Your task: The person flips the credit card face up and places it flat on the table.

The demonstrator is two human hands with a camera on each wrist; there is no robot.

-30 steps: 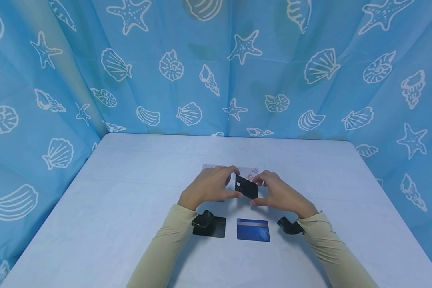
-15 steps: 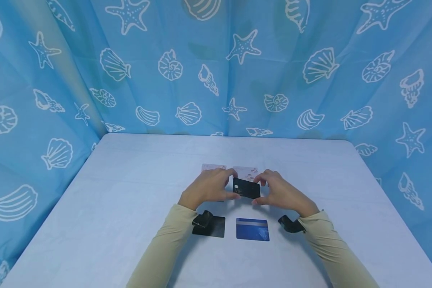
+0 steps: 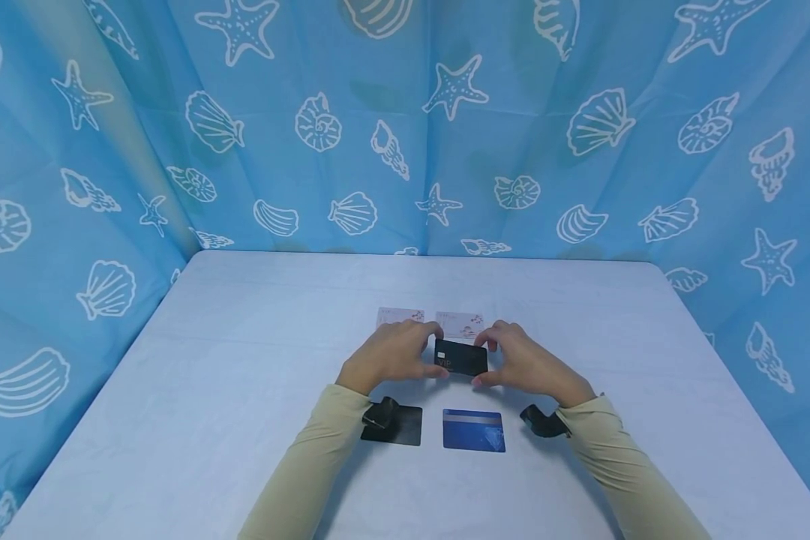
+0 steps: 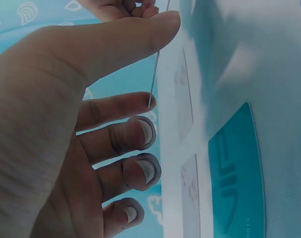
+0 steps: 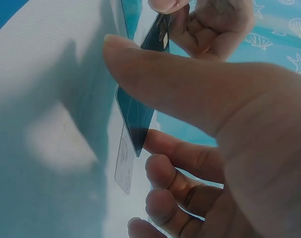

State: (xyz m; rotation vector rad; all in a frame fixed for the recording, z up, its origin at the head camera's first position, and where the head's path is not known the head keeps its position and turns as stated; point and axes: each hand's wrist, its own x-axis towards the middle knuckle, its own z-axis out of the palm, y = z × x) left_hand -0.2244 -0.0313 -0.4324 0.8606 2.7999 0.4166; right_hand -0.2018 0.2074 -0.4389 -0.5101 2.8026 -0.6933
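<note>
In the head view, the black VIP card [image 3: 460, 359] is in the air above the worktop [image 3: 256, 352], between the two hands, with its printed face tilted toward the camera. At its 9 o'clock side, the left hand [image 3: 394, 351] pinches the card with thumb and forefinger. At its 3 o'clock side, the right hand [image 3: 525, 364] does the same on the opposite end. The remaining fingers of both hands are bent and do not touch the card. On the worktop, measured from the black VIP card, one pale card [image 3: 460, 323] lies at 12 o'clock, and another pale card [image 3: 400, 314] at about 10, partly covered by the left hand. The blue card [image 3: 474, 431] lies near 6 o'clock, and the dark card [image 3: 409, 427] near 7, partly behind the black wrist device [image 3: 381, 412] of the left arm. The left wrist view shows also a teal card [image 4: 238, 173], flat on the worktop, at about 4 o'clock from that picture's centre. Beyond the worktop, toward 12 o'clock, hangs a blue curtain [image 3: 472, 142] with white shells and starfish.
</note>
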